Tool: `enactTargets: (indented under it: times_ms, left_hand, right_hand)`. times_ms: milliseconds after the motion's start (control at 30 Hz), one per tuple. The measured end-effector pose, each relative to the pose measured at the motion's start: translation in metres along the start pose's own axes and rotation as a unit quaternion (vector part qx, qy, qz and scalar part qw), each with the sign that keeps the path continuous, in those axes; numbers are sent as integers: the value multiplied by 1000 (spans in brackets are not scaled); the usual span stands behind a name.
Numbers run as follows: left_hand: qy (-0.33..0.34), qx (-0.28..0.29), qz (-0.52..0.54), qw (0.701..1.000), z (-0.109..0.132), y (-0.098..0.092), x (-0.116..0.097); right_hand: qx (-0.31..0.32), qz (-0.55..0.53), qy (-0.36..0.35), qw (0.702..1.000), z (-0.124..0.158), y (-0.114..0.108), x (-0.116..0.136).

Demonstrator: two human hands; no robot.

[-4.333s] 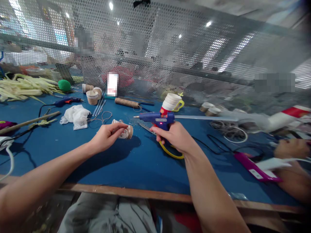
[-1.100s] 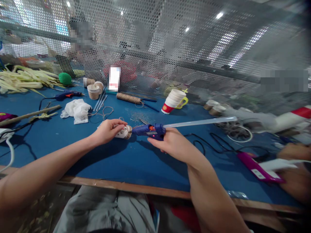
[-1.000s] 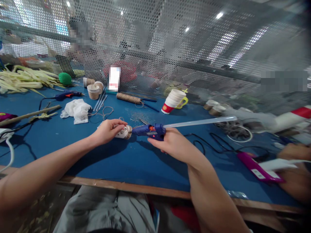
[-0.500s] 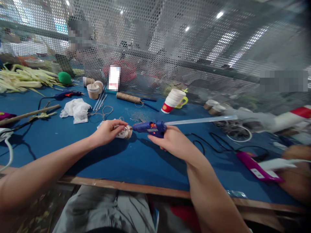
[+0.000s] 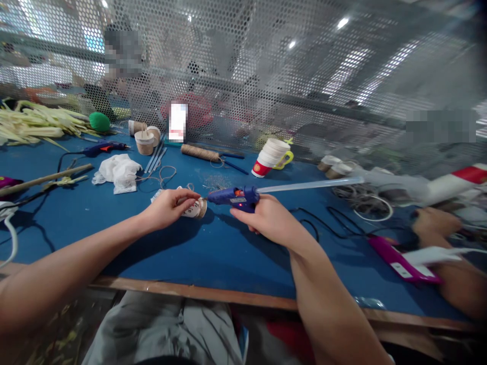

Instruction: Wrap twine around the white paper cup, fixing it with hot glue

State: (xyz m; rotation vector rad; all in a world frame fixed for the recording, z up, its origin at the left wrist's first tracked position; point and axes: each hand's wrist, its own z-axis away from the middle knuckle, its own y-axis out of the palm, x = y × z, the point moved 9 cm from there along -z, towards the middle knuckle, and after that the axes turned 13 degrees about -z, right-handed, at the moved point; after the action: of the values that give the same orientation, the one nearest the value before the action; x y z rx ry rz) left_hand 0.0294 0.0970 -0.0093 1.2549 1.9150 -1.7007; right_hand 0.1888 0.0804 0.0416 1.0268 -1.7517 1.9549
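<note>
My right hand [image 5: 262, 215] is wrapped round the grip of a blue glue gun [image 5: 234, 197] with a small red light lit. A long clear glue stick [image 5: 312, 185] sticks out of its back end. The nozzle points left and meets the rim of a small paper cup [image 5: 197, 209], which lies on its side with twine at its end and dark print on white. My left hand [image 5: 169, 207] is closed on this cup, thumb and fingers over its upper side. Part of the cup is hidden under the fingers.
On the blue table [image 5: 152, 258] stand stacked paper cups [image 5: 271, 157], a twine roll [image 5: 200, 152], white lace cloth [image 5: 118, 173] and another glue gun [image 5: 104, 148]. A purple power strip [image 5: 403, 261] lies right, beside another person's hand [image 5: 436, 223]. Perforated metal screen [image 5: 236, 76] behind.
The other person's hand at the right has come into clearer view, farther up beyond the power strip. My own hands, the glue gun and the cup have hardly moved.
</note>
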Motion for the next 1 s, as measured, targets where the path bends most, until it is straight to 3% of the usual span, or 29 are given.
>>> enactTargets:
  times_ms: [300,667,1000]
  left_hand:
    - [1,3,-5,1000,1,-1,-2]
    - [-3,1,6,1000,1,0,-1]
    - [-2,3,8,1000,1,0,-1]
  right_hand:
    - [22,-6,16,1000,4,0,-2]
    - [-1,-19,28,999,0,-1,-3]
    - [27,-29,35,999,2,2,-6]
